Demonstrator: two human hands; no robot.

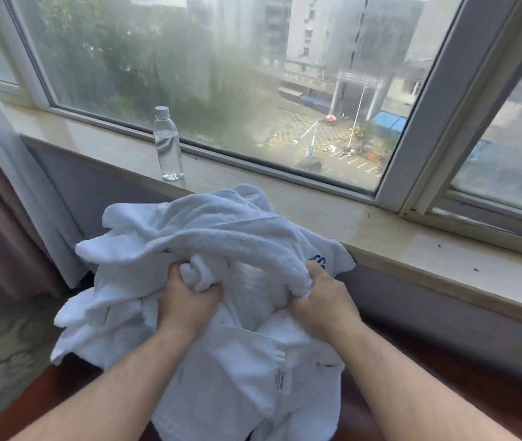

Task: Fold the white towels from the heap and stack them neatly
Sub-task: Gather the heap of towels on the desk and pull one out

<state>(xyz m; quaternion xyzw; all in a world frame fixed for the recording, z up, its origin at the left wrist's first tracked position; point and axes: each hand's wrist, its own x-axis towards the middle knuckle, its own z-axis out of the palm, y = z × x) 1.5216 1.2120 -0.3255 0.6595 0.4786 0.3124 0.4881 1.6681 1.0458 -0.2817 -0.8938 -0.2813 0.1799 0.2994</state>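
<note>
Apparently separating one towel (221,230) from heap (103,316), clenching it in left hand (189,300) and right hand (321,296); next: finding its corners.

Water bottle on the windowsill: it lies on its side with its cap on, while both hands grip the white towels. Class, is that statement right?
No. The head view shows the water bottle standing upright on the windowsill, not lying on its side. Its cap is on, and the left hand and right hand both grip the white towels.
</note>
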